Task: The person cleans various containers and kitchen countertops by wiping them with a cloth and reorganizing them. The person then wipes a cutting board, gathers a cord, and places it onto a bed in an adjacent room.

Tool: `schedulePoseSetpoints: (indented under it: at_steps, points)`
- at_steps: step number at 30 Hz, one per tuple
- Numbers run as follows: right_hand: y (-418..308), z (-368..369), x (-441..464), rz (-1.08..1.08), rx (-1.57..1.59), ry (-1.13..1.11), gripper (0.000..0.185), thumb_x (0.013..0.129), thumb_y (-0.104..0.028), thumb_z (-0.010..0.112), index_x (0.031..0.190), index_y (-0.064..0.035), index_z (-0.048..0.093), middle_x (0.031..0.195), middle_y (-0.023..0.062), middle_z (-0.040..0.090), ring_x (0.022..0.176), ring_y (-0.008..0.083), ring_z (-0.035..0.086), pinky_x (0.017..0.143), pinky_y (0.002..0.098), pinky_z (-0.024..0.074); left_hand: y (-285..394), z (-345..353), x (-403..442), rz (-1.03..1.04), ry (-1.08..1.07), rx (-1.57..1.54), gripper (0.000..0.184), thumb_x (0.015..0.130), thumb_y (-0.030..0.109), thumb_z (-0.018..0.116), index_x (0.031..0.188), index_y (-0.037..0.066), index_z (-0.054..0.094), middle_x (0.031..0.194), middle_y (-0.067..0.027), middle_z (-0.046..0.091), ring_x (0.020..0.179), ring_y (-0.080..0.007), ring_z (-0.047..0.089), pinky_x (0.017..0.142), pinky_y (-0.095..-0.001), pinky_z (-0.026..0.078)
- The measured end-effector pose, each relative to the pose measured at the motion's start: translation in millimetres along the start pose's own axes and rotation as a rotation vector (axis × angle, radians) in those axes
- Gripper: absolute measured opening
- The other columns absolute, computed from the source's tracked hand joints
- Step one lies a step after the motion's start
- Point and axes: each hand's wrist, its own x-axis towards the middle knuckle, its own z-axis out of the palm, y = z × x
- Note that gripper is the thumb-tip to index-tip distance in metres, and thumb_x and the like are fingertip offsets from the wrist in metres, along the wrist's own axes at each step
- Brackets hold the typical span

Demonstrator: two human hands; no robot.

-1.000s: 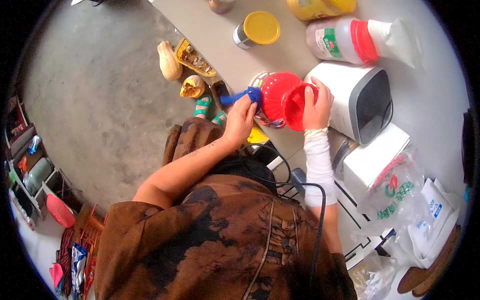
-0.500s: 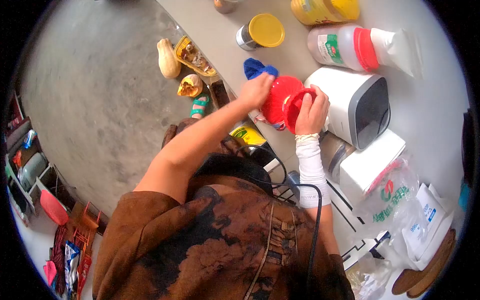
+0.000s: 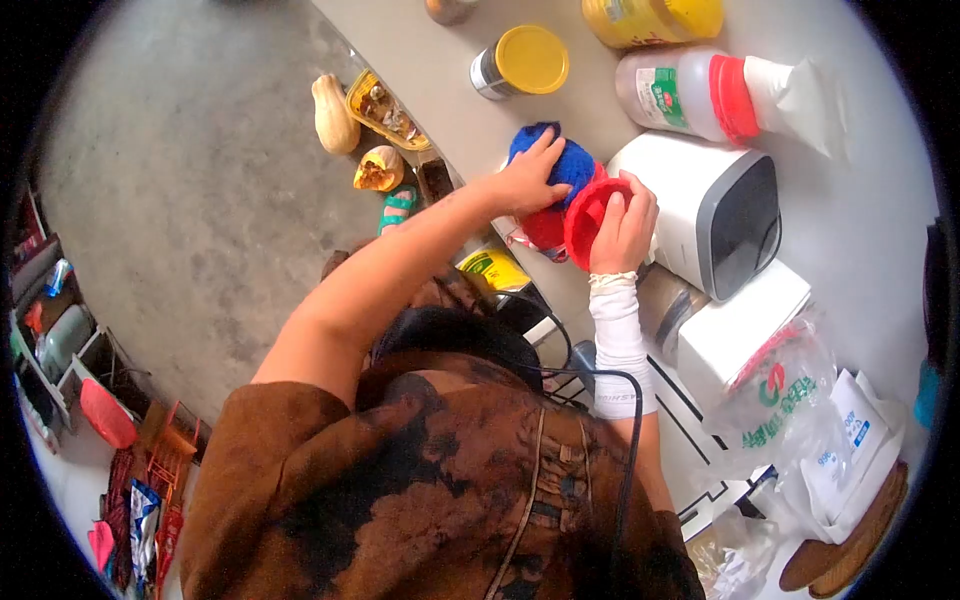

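A glossy red vase (image 3: pixel 543 230) with a flared rim is tilted at the table's near edge, its mouth towards the right. My right hand (image 3: pixel 622 228) grips that rim, thumb and fingers around it. A fuzzy blue cloth (image 3: pixel 570 168) covers the upper side of the vase. My left hand (image 3: pixel 532 183) lies over the cloth with its fingers somewhat apart, pressing it against the red surface. The left palm and the vase's far side are partly hidden.
A yellow-lidded jar (image 3: pixel 532 60), a red-capped plastic jug (image 3: pixel 690 95) and a white appliance with a dark front (image 3: pixel 700 210) stand on the table (image 3: pixel 430 60). Plastic bags (image 3: pixel 780 400) lie at right. Squashes (image 3: pixel 335 115) and a yellow basket (image 3: pixel 362 90) are on the floor.
My left hand has shifted slightly, and the blue cloth has come from beyond the vase onto its upper side. My right hand stays on the rim.
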Motion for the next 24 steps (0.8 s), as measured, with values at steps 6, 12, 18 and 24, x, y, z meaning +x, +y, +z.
schedulePoseSetpoints:
  at_steps: [6, 12, 18, 24]
  points:
    - [-4, -2, 2, 0.007, -0.017, -0.021, 0.03, 0.086, -0.014, 0.052, 0.113, -0.0018, 0.054, 0.11, 0.0172, 0.057, 0.102, 0.0358, 0.053, 0.09, 0.0451, 0.0407, 26, -6, 38, -0.174, -0.175, 0.066, 0.066, 0.08, 0.048, 0.066, 0.122, -0.002, 0.057, 0.126, -0.0296, 0.053, 0.119, -0.0377, 0.052, 0.1, -0.0425, 0.042]
    - [0, 0, 0, 0.023, 0.005, -0.015, 0.027, 0.087, -0.015, 0.052, 0.111, -0.0025, 0.055, 0.109, 0.0166, 0.058, 0.101, 0.0353, 0.053, 0.09, 0.0449, 0.0408, 25, 1, 39, -0.083, -0.153, 0.043, 0.06, 0.081, 0.046, 0.066, 0.118, -0.001, 0.059, 0.126, -0.0255, 0.054, 0.117, -0.0371, 0.053, 0.098, -0.0432, 0.042]
    - [-4, -1, 0, 0.044, 0.008, -0.017, 0.027, 0.089, -0.018, 0.052, 0.11, -0.0027, 0.056, 0.108, 0.0164, 0.058, 0.101, 0.035, 0.053, 0.09, 0.0452, 0.0405, -16, 22, -10, 0.187, 0.292, -0.043, 0.051, 0.086, 0.038, 0.063, 0.121, 0.002, 0.057, 0.131, -0.024, 0.05, 0.119, -0.0375, 0.049, 0.1, -0.0432, 0.04]
    - [-2, 0, -1, 0.011, -0.023, -0.015, 0.027, 0.089, -0.019, 0.052, 0.111, -0.0035, 0.056, 0.108, 0.0161, 0.057, 0.101, 0.0355, 0.053, 0.089, 0.0453, 0.0404, 54, -10, 60, -0.257, -0.282, 0.229, 0.057, 0.088, 0.054, 0.052, 0.106, 0.001, 0.065, 0.109, -0.0232, 0.063, 0.102, -0.0359, 0.061, 0.09, -0.044, 0.047]
